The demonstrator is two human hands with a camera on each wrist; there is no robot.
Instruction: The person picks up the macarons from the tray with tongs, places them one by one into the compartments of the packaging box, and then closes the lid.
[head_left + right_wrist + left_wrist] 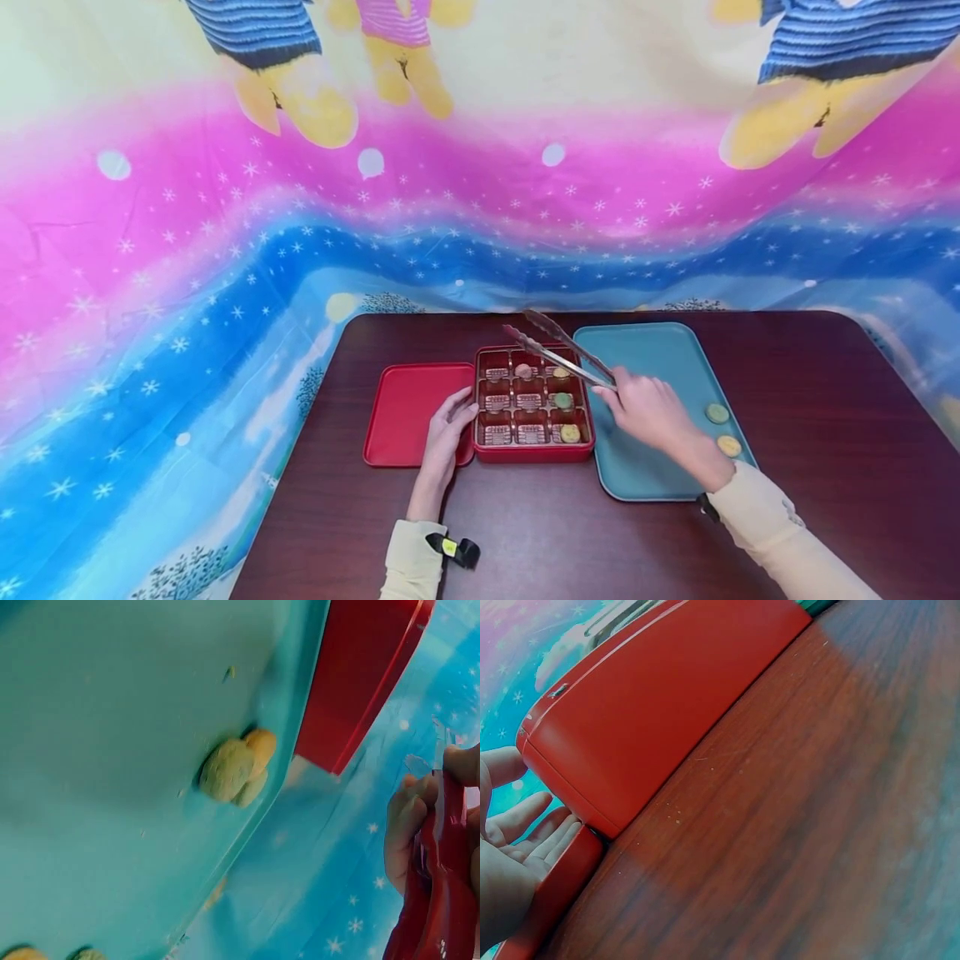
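Note:
A red box holds a clear divided insert with three rows of three compartments. A pink cookie lies in the back middle compartment; a yellow cookie, a green cookie and another yellow cookie fill the right column. My left hand rests against the box's left side, its fingers loosely extended. In my right hand I grip metal tongs by their red handles. The tongs' tips stand apart over the back of the box, with no cookie visible between them.
Left of the box lies a red lid, partly under my left hand. A teal tray sits to the right, with a green cookie and a yellow cookie near its right edge. More cookies show by its wall in the right wrist view.

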